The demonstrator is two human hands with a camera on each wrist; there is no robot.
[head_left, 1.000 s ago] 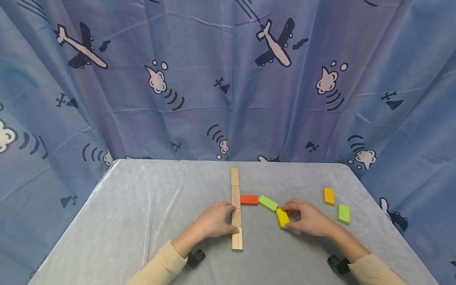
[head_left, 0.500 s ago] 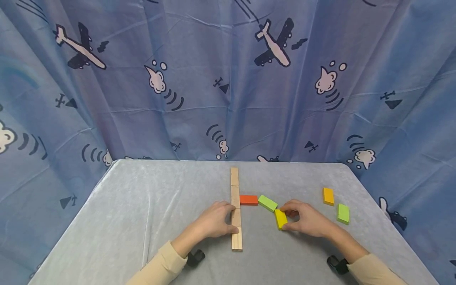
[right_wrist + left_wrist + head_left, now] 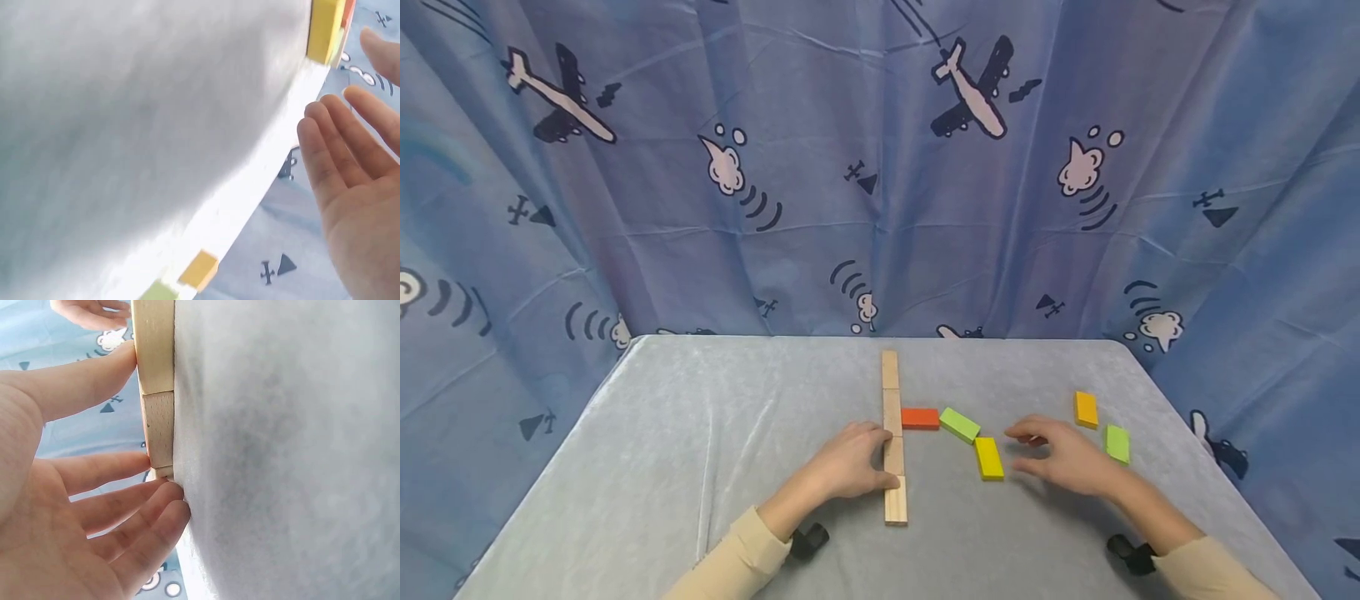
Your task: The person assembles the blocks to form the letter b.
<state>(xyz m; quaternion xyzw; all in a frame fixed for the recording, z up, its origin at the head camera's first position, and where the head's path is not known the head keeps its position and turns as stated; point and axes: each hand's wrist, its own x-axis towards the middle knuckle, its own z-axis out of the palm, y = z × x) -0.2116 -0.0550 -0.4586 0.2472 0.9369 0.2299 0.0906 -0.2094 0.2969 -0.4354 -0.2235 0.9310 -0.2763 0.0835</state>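
Several plain wooden blocks (image 3: 891, 412) lie end to end in a straight row on the table. My left hand (image 3: 852, 462) rests at the row's left side, thumb and fingertips touching the wood; the left wrist view shows its fingers (image 3: 119, 506) loosely extended along the blocks. From the row's right side run a red block (image 3: 920, 419), a light green block (image 3: 959, 424) and a yellow block (image 3: 989, 459), the last two angled. My right hand (image 3: 1067, 457) hovers just right of the yellow block, holding nothing, thumb apart from its fingers (image 3: 331, 150).
Farther right lie an orange-yellow block (image 3: 1086, 409) and another light green block (image 3: 1117, 443), the latter close behind my right hand. The grey cloth-covered table (image 3: 760, 392) ends at a blue patterned curtain (image 3: 805, 167).
My right hand has let go of the yellow block and moved right, off it. The yellow block shifted slightly left before release. My left hand stays at the wooden row.
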